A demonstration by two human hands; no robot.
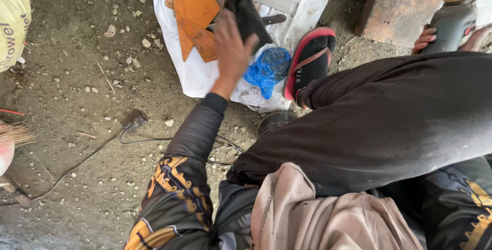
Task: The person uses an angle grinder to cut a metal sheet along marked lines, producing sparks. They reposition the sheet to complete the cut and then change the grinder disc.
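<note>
The left hand clasps a black cloth above the white sheet, cloth slanting away; the right hand grips a grinder, well right of the sheet.

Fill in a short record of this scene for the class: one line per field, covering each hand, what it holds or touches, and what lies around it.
Left hand: left hand grips a black cloth
Right hand: right hand holds a grey angle grinder
Under the cloth: white sheet on the dirt ground
On the sheet: orange metal pieces, blue plastic bag
Footwear: black-and-red sandal
Cable: black cord across the ground
</note>
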